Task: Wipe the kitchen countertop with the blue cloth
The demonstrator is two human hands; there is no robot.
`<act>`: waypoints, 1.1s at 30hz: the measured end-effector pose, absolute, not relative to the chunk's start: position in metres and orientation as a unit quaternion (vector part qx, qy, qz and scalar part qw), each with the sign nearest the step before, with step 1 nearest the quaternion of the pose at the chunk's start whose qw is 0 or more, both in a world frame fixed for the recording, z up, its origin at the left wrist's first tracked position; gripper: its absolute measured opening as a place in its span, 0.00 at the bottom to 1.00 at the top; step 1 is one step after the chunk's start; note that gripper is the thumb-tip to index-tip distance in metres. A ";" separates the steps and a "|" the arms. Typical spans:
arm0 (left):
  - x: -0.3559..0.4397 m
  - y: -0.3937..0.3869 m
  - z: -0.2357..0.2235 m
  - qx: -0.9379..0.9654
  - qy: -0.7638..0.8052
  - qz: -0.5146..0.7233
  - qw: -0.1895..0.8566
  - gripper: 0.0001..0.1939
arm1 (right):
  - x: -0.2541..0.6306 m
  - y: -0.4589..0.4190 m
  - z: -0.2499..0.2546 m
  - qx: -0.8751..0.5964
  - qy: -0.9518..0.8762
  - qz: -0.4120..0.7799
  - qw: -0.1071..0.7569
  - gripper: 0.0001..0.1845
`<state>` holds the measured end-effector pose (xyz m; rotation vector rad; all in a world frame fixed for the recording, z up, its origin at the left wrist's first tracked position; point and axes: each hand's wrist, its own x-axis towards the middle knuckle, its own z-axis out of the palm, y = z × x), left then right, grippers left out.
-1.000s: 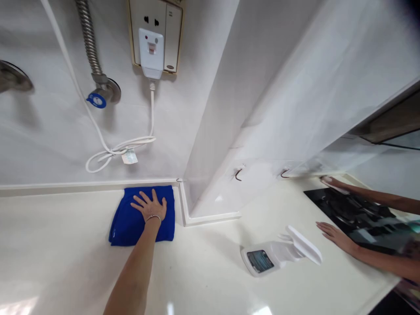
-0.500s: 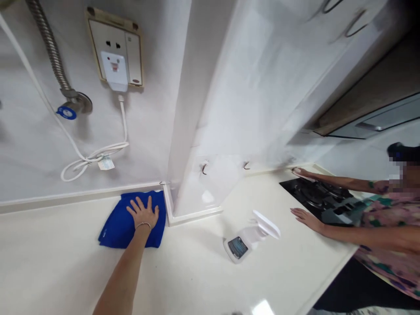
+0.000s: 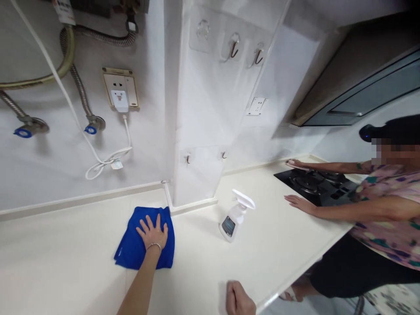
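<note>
Blue microfibre cloth (image 3: 144, 245) is pressed onto the white counter (image 3: 65, 258) by the left hand (image 3: 152, 232), whose fingers are spread wide and laid flat, with nothing gripped. The cloth lies folded, its far corner touching the skirting strip (image 3: 167, 197) at the counter's back edge, at the foot of a tiled pillar (image 3: 197, 109). The right hand (image 3: 239, 298) is seen curled near the counter's front edge, cut off by the bottom of the view; whether anything is held in it cannot be told. White spray bottle (image 3: 233, 216) is stood upright between the cloth and a black gas hob (image 3: 315, 186), touching neither. A co-worker's near hand (image 3: 297, 203) is rested on the counter just in front of the hob, and the far hand (image 3: 295, 164) at its back edge
</note>
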<state>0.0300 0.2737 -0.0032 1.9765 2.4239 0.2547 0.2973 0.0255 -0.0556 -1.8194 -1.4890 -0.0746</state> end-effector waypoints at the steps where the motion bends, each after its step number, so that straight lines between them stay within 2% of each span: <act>1: 0.031 0.265 -0.003 0.630 0.772 0.082 0.003 0.31 | 0.299 0.025 -0.055 -0.706 -0.597 -0.039 0.379 0.17; 11: 0.002 0.168 -0.011 0.656 0.753 0.052 -0.012 0.32 | 0.301 0.025 -0.060 -0.703 -0.609 -0.061 0.363 0.15; 21: -0.128 0.180 0.006 0.534 0.844 0.037 0.038 0.35 | 0.302 0.024 -0.055 -0.697 -0.612 -0.052 0.371 0.15; 25: -0.129 0.157 -0.003 0.570 0.822 0.019 0.000 0.34 | 0.301 0.020 -0.053 -0.702 -0.607 -0.043 0.370 0.14; 30: -0.115 0.124 -0.016 0.695 0.716 0.015 -0.062 0.31 | 0.301 0.018 -0.050 -0.710 -0.605 -0.036 0.359 0.15; 33: -0.102 0.117 -0.016 0.693 0.717 0.010 -0.079 0.32 | 0.303 0.016 -0.053 -0.717 -0.600 -0.044 0.352 0.17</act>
